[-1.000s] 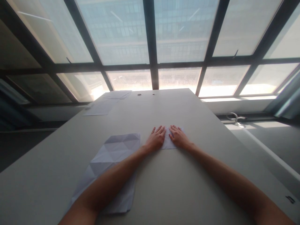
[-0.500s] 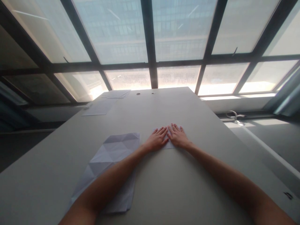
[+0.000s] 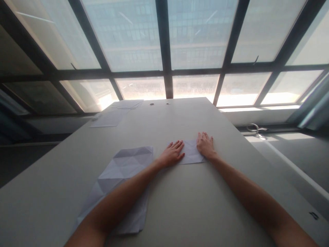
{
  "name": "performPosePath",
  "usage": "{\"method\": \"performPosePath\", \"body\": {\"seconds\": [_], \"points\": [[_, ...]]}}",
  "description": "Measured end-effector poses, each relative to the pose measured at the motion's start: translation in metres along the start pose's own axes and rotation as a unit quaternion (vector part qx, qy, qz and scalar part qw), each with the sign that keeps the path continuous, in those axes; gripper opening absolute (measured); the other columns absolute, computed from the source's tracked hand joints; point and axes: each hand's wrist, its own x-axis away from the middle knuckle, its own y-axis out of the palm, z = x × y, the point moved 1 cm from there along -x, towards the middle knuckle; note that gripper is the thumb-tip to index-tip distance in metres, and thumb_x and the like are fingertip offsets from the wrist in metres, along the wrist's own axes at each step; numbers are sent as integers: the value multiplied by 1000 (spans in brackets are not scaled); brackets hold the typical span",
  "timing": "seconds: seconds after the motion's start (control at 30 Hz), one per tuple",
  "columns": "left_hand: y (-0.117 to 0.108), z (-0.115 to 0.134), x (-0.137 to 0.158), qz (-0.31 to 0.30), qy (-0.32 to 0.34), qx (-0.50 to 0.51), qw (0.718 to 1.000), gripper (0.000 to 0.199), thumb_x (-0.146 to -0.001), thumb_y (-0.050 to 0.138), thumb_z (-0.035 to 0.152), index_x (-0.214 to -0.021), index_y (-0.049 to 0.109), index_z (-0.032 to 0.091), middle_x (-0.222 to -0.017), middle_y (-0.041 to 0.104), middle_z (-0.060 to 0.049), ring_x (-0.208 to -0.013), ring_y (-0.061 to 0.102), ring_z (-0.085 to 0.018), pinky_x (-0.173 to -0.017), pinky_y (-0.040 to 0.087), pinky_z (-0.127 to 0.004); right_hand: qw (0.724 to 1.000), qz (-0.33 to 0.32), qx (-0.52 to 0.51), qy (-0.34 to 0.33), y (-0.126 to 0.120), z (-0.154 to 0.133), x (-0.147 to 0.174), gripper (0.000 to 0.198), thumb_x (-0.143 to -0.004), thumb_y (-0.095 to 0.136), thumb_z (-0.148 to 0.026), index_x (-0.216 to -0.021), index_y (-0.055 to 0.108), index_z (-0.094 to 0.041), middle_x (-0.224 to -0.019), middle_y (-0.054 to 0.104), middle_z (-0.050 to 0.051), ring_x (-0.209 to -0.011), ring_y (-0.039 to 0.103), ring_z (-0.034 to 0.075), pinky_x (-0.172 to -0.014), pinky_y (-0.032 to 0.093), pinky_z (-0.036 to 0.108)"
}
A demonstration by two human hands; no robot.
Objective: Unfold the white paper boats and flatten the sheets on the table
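Note:
A small folded sheet of white paper [image 3: 190, 152] lies flat on the table between my two hands. On its left part rests my left hand [image 3: 172, 153], palm down with the fingers stretched out. My right hand [image 3: 205, 144] lies at the paper's right edge, fingers extended and partly covering that side. Under my left forearm, a larger sheet of paper [image 3: 128, 163] with a grid of crease lines spreads over the table; the forearm hides part of it.
The white table [image 3: 180, 202] reaches toward the windows. Flat white sheets [image 3: 109, 118] lie at its far left. Two small round marks or holes sit near the far edge. Beyond the right edge are a silvery looped object [image 3: 254, 128] and a small dark item [image 3: 314, 215].
My right hand has slid right, away from my left hand, uncovering the middle of the small paper. The left hand has stayed in place.

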Motion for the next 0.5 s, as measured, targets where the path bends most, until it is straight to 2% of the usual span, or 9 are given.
{"method": "performPosePath", "body": {"seconds": [0.1, 0.2, 0.27, 0.33, 0.4, 0.5], "points": [[-1, 1, 1, 1, 2, -1, 1000, 59, -102, 23, 51, -155, 28, 25, -163, 20, -7, -151, 16, -23, -121, 14, -46, 999, 41, -7, -23, -8, -4, 3, 60, -92, 26, -12, -151, 34, -7, -158, 30, 21, -149, 19, 29, -118, 9, 57], [-2, 2, 2, 2, 4, -4, 1000, 54, -102, 24, 51, -152, 33, 33, -164, 19, -6, -151, 17, -24, -120, 16, -49, 993, 55, -28, -99, -12, -15, 7, 57, -94, 26, -12, -149, 38, -10, -160, 29, 15, -150, 16, 23, -120, 10, 49], [-3, 3, 2, 7, 6, -4, 1000, 53, -102, 25, 51, -152, 32, 35, -164, 19, -5, -151, 18, -25, -120, 16, -50, 986, 32, -40, -160, -11, -23, 11, 54, -97, 26, -19, -149, 40, -13, -161, 28, 12, -150, 15, 21, -121, 10, 47], [-4, 3, 3, 11, 6, -3, 1000, 53, -102, 25, 51, -153, 28, 35, -164, 20, -6, -150, 18, -25, -120, 16, -50, 979, -23, -45, -198, -8, -29, 13, 52, -100, 27, -26, -149, 40, -15, -161, 27, 12, -150, 17, 22, -120, 12, 48], [-4, 4, 3, 12, 6, -2, 1000, 54, -102, 24, 51, -154, 26, 35, -163, 21, -6, -150, 19, -25, -120, 16, -50, 975, -70, -46, -205, -4, -31, 14, 53, -101, 26, -31, -150, 40, -15, -161, 27, 13, -150, 19, 23, -120, 14, 48], [-3, 4, 3, 14, 2, -1, 1000, 55, -102, 24, 51, -154, 28, 34, -163, 22, -6, -150, 20, -25, -120, 17, -50, 976, -88, -48, -196, -2, -30, 13, 54, -102, 25, -34, -151, 37, -15, -161, 27, 12, -150, 19, 24, -120, 15, 48]]}}
